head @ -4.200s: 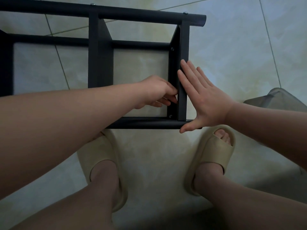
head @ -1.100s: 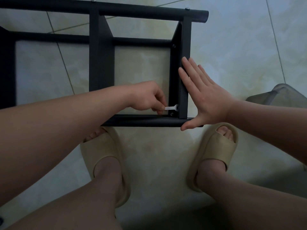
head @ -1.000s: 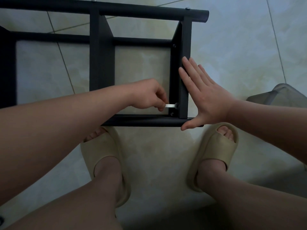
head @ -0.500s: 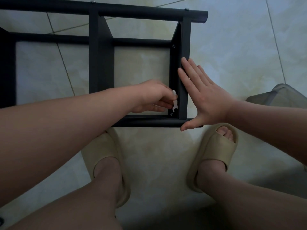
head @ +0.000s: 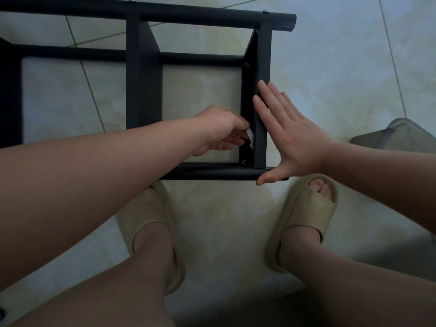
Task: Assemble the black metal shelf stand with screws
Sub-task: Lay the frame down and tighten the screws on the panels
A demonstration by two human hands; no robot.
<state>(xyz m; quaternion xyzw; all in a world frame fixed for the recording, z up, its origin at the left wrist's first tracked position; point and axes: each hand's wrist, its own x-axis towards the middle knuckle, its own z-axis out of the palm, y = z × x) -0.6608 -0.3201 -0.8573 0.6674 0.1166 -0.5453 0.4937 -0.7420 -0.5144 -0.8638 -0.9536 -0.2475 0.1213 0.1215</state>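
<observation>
Right hand (head: 292,135) flat-open braces shelf stand (head: 144,74), left hand (head: 219,128) pinches wrench (head: 250,138); we should seat it squarely on screw (head: 244,161) at its 6 o'clock.

There is one black metal shelf stand (head: 144,79), and three of its round tubes (head: 212,172) show. Two hands are on it: one left hand (head: 219,128) and one right hand (head: 295,138). One small white wrench (head: 250,138) sits at the left hand's fingertips. Four screw heads (head: 244,161) can be counted: that one just below the left hand's fingers, a second screw head (head: 247,64) just beyond the right hand's fingertips, and two more well beyond both hands on the far tube. Two beige sandals (head: 146,208) lie nearer than the hands, the other sandal (head: 306,208) being below the right wrist. One grey object (head: 405,135), too unclear to name, lies to the right of the right hand.
</observation>
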